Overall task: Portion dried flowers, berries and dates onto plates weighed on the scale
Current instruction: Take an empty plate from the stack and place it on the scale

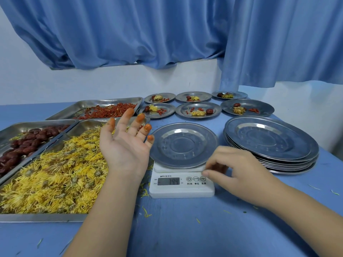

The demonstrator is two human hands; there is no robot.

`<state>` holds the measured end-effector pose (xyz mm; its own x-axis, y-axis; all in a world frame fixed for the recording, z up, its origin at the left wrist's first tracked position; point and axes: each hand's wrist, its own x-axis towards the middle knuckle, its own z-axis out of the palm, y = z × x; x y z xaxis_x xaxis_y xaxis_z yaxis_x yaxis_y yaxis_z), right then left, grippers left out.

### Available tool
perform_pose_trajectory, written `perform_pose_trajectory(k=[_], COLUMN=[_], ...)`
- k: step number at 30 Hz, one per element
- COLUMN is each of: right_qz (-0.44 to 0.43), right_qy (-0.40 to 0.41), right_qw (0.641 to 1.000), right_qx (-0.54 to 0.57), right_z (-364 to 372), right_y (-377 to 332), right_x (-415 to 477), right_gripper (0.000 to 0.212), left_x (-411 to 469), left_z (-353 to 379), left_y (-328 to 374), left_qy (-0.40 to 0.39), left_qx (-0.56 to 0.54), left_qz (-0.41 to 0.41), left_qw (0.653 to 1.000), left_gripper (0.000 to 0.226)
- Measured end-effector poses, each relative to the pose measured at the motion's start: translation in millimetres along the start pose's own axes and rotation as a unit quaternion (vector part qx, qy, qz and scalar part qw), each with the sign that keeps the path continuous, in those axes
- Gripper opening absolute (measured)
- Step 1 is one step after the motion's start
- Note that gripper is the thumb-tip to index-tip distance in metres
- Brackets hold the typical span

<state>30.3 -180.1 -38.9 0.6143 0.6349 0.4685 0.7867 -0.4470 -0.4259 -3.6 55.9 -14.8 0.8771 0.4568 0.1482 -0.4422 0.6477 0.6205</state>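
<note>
Since you're portioning by pinches, start at the left: the date tray [11, 138] holds wrinkled dark red dates, firm enough to pick one at a time. Just beside it, the flower tray [89, 125] is heaped with yellow dried flowers [55, 173], light and brittle I'd judge, so pinch loosely by the heads. Behind them, the berry tray [92, 103] has small red berries, likely tacky. Your left hand [124, 143] hovers palm up, fingers [141, 117] spread and stained orange, holding nothing. An empty plate [182, 144] sits on the scale [181, 190], display blurred. Your right hand [239, 169] is loosely curled at the scale's buttons, nothing gripped. Six filled plates [198, 109] sit at the back of the counter [185, 229]; the spare plate stack [271, 143] is thin, slick metal.
</note>
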Motion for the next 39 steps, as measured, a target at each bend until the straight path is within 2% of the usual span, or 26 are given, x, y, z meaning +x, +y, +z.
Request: perform_pose_trajectory(k=[4,12,18,21,24,28,30,32,35,39], right_qz=[0.044,0.047,0.106,0.102,0.095,0.119,0.151,0.195,0.255,0.236], right_qy=[-0.149,-0.184,-0.171,-0.182,-0.172,-0.09,-0.014,0.028,0.001,-0.038], right_qw=[0.983,0.974,0.976,0.974,0.976,0.988,0.988,0.979,0.961,0.961], right_qx=[-0.095,-0.125,-0.087,-0.091,-0.095,-0.037,-0.018,-0.045,-0.108,-0.139], right_z=[-4,-3,4,4,4,7,5,0,0,10], right_y=[6,-1,-8,-11,-12,-12,-7,-1,8,6], right_x=[-5,-10,-9,-6,-6,-8,-6,-2,0,4], right_gripper=[0.027,0.038,0.034,0.037,0.032,0.012,0.012,0.014,0.011,0.019], left_x=[0,1,1,0,-1,-2,-1,-1,0,-1], left_z=[0,1,2,3,3,4,4,3,5,7], left_y=[0,0,-2,-3,-3,-4,-4,-4,-4,-7], left_qy=[0.021,0.041,0.036,0.03,0.025,0.021,0.016,0.008,-0.002,-0.01], left_qx=[0.015,0.023,0.033,0.037,0.045,0.058,0.065,0.069,0.071,0.085], left_qz=[-0.002,-0.007,-0.009,-0.007,-0.007,-0.003,0.0,0.005,0.007,0.012], left_qw=[1.0,0.999,0.999,0.999,0.999,0.998,0.998,0.998,0.997,0.996], left_gripper=[0.042,0.04,0.04,0.039,0.039,0.038,0.037,0.037,0.037,0.037])
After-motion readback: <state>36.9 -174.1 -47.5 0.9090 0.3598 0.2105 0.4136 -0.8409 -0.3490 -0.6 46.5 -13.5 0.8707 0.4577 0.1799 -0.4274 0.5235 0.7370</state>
